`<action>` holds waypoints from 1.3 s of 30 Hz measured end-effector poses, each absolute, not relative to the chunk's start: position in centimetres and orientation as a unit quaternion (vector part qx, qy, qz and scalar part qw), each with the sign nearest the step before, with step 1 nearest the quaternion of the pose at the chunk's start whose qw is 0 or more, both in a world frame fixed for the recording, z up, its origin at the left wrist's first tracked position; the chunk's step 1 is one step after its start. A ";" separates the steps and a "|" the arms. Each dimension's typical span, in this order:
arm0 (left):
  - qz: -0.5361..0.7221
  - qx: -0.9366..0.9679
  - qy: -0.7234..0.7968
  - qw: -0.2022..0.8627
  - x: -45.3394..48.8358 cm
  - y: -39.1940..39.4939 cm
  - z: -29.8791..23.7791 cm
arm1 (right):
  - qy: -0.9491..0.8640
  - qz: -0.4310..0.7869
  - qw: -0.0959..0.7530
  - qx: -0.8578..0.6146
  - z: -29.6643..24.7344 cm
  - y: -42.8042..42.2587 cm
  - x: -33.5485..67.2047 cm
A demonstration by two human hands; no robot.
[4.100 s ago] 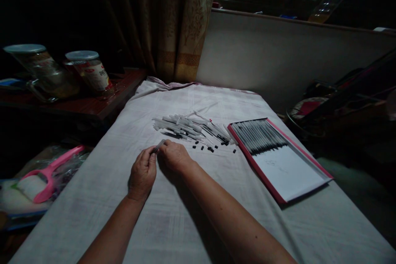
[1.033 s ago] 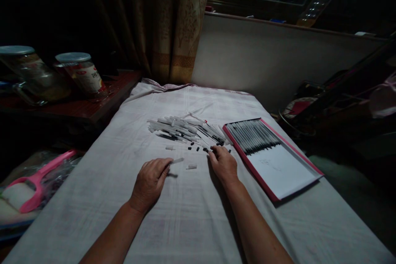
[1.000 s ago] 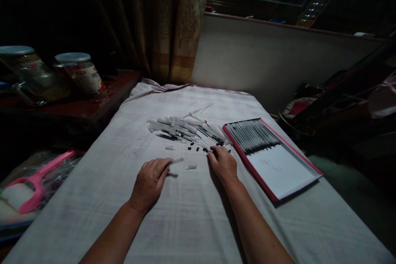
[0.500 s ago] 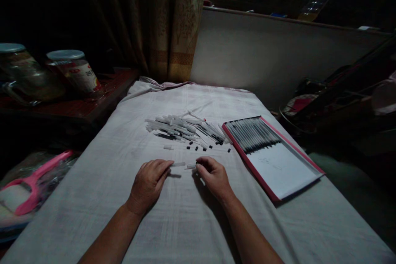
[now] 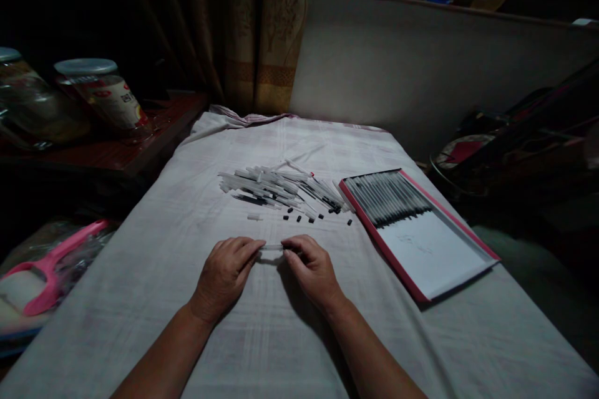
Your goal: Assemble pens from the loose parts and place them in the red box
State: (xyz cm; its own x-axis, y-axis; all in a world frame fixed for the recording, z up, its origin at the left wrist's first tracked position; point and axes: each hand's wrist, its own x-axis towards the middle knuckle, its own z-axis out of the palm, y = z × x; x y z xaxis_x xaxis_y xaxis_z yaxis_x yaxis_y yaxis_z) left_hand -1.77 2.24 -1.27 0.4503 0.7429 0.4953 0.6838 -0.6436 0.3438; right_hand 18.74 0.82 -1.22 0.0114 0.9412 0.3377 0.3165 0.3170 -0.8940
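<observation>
My left hand [image 5: 225, 274] and my right hand [image 5: 311, 269] rest on a pale cloth, fingertips facing each other. Between them they pinch a short clear pen barrel [image 5: 271, 247]. Whether my right fingers also hold a small piece at its end I cannot tell. Beyond the hands lies a heap of clear pen parts [image 5: 276, 187], with several small black caps [image 5: 299, 218] and one short clear piece [image 5: 255, 217] scattered in front of it. To the right sits a red-edged shallow box [image 5: 449, 265] holding a row of finished pens [image 5: 390, 198].
Two lidded jars [image 5: 105, 96] stand on a dark wooden shelf at the left. A pink-handled tool [image 5: 51, 259] lies lower left. A curtain [image 5: 253, 31] hangs behind the table, and dark clutter [image 5: 515, 137] fills the right side.
My right hand drew back from the black caps by the pile to meet the left hand. The clear barrel, held by the left alone before, now sits between both hands' fingertips.
</observation>
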 end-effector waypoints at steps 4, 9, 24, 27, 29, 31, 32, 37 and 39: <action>0.317 0.853 0.412 0.053 -1.8 2.2 -1.2 | -0.653 0.296 0.493 -0.493 -1.3 0.8 19.0; 0.320 0.858 0.397 0.066 -1.7 2.1 -1.0 | -0.707 0.252 0.430 -0.502 -1.3 0.9 19.6; 0.318 0.853 0.406 0.084 -1.7 2.1 -1.0 | -0.712 0.270 0.395 -0.514 -1.0 0.5 19.7; 0.315 0.853 0.407 0.087 -1.7 2.1 -0.9 | -0.720 0.245 0.402 -0.509 -1.2 0.5 19.8; 0.315 0.853 0.407 0.088 -1.6 2.1 -0.8 | -0.727 0.232 0.393 -0.513 -1.3 0.5 19.9; 0.313 0.853 0.408 0.090 -1.6 2.1 -0.7 | -0.731 0.231 0.384 -0.514 -1.2 0.6 20.1; 0.312 0.852 0.409 0.091 -1.6 2.1 -0.6 | -0.728 0.239 0.382 -0.517 -1.1 0.5 20.2; 0.312 0.850 0.415 0.093 -1.6 2.1 -0.6 | -0.716 0.269 0.393 -0.511 -0.8 0.4 20.6; 0.313 0.849 0.415 0.092 -1.5 2.1 -0.7 | -0.722 0.260 0.393 -0.506 -0.8 0.5 20.6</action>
State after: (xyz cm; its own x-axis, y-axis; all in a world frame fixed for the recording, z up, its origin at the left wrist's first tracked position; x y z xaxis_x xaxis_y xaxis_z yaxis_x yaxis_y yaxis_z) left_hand -1.53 2.11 -0.70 0.4594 0.7623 0.4560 0.6470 -0.6389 0.4163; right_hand 20.59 0.48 -0.83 -0.1790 0.9358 0.3037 0.5270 0.3518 -0.7736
